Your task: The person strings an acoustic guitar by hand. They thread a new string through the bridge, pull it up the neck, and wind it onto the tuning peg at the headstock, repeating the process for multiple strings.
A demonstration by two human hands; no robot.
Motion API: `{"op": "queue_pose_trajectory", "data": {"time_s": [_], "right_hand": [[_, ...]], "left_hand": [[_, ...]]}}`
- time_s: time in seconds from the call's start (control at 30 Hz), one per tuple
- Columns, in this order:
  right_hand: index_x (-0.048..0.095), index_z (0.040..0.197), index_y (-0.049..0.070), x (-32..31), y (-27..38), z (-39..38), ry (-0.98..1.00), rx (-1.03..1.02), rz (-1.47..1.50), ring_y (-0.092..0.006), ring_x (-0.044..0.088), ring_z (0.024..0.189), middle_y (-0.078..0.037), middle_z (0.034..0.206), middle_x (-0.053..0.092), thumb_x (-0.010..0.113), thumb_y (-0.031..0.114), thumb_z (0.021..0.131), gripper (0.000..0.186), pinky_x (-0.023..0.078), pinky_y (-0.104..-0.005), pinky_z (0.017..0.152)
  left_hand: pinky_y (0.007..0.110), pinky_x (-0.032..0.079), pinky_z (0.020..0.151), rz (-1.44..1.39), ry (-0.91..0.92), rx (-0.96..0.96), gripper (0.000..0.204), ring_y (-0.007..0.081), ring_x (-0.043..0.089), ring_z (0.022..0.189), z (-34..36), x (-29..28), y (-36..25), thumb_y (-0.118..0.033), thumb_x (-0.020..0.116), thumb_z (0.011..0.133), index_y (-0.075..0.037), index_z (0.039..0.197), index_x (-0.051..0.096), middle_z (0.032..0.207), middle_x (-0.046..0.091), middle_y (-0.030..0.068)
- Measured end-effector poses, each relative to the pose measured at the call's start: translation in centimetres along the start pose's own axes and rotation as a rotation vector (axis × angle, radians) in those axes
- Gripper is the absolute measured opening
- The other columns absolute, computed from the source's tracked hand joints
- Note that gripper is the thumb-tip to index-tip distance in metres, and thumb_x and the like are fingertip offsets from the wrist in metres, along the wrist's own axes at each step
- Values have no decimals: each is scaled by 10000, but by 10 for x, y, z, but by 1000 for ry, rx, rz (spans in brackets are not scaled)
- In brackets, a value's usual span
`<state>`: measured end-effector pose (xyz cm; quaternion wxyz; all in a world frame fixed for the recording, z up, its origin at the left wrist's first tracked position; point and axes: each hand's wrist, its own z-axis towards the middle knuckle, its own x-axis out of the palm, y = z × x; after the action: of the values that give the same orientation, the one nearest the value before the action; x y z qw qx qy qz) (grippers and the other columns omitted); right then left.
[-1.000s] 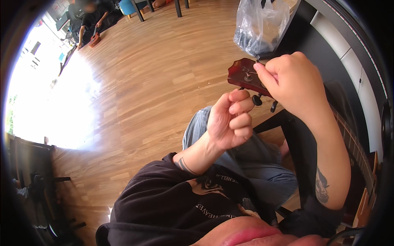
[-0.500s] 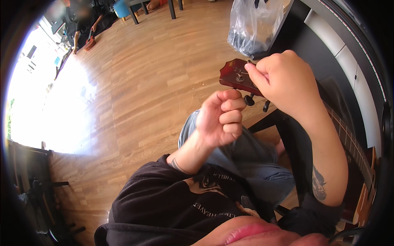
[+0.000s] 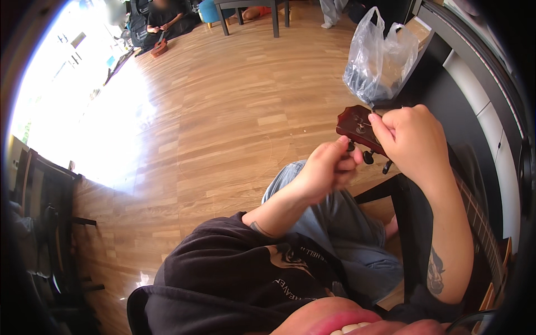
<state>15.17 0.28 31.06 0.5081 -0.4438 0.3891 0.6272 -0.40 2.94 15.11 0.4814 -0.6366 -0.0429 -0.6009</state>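
Note:
The dark red headstock (image 3: 352, 120) of a guitar is held out in front of me, its black tuning pegs (image 3: 368, 157) along the near edge. My left hand (image 3: 326, 170) pinches the tuning peg (image 3: 350, 147) nearest the headstock's end, its lower fingers blurred. Over the headstock, my right hand (image 3: 416, 137) is closed, thumb against curled fingers. A thin string seems to run from a metal post (image 3: 361, 128) into that pinch. Past my right forearm lies a fretboard (image 3: 479, 218) with strings; my right hand and arm hide how it joins the headstock.
A clear plastic bag (image 3: 371, 61) stands beyond the headstock, against a black and white cabinet-like piece (image 3: 469, 78). Far off, a seated person holds a small wooden guitar-like instrument (image 3: 159, 48), near a dark table (image 3: 245, 4). Black furniture (image 3: 47, 184) is at left, above wood flooring (image 3: 223, 111).
My left hand has rolled from palm facing up to back facing up, still at the peg. My right hand keeps its pinch. The whole view has shifted, and the distant person sits more upright.

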Motion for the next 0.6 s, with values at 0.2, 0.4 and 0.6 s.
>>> {"op": "queue_pose_trajectory", "data": {"time_s": [0.2,0.4,0.6], "right_hand": [[728,684,48,6,7,4,-24,-50,22,-387,635,566,-186,598,617,643,285,969,379,517,-452,558],[726,686,40,7,1,3,-20,-43,28,-381,630,558,-182,584,610,645,288,970,386,507,-453,543],[723,685,37,5,4,3,-25,-44,32,-381,626,557,-179,583,609,645,285,967,383,504,-450,544]], "left_hand": [[225,211,459,-448,177,-139,402,56,256,494,-6,-23,11,-395,396,1107,-122,927,630,671,352,-90],[237,287,475,1109,-374,305,412,50,422,517,-14,5,-20,-315,537,1073,-21,824,682,618,518,-25],[258,294,490,708,-288,311,396,69,401,523,0,0,0,-293,500,1074,-99,736,571,618,485,-59]]}}
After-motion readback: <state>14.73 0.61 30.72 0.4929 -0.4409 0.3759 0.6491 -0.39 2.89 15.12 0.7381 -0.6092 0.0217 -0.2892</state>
